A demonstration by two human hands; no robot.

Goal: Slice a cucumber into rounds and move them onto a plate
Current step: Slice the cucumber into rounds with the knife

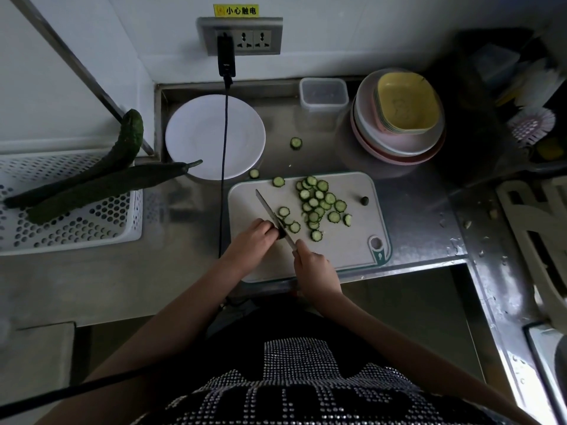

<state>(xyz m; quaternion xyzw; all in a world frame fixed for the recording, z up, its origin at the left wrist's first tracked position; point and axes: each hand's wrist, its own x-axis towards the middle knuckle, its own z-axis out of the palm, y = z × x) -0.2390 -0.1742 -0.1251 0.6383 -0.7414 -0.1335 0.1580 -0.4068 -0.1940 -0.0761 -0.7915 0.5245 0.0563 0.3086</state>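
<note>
Slicing looks nearly finished: only a short dark stub of cucumber (pixel 277 233) remains, pinned under the curled fingers of the left hand (pixel 250 237) at about 8 o'clock on the cutting board (pixel 352 240). The right hand (pixel 313 265) grips the handle of the knife (pixel 273 217), whose thin steel blade angles toward 11 o'clock against the stub. A loose heap of pale-centred, ridged-edge rounds (pixel 317 204) lies mid-board, with strays on the brushed-steel desk (pixel 414 216) toward 11 o'clock (pixel 296 143). The smooth white plate (pixel 196 133), at 10 o'clock from the board, holds none yet, so the whole transfer is left. Two bumpy whole cucumbers (pixel 101 185) rest across a perforated white basket (pixel 76 228) at 9 o'clock.
</note>
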